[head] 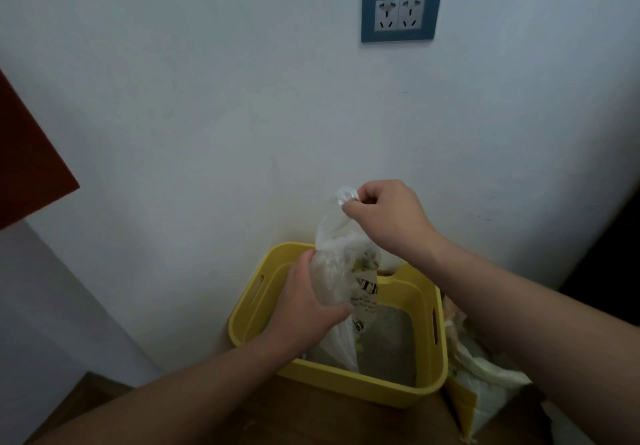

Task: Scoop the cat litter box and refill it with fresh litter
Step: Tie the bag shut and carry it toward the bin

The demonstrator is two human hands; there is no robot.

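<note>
Bag (333,235), black lettering unreadable, left hand (308,313) holding, right hand (388,216) pinching top

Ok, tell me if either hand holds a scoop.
No, the left hand grips the bag around its middle and the right hand pinches its top.

Yellow rectangular plastic litter box (346,385): lower centre of frame, open-topped | grey litter (391,340): covering its floor | translucent printed plastic bag (337,271): upright, neck gathered, lower end inside box
</note>
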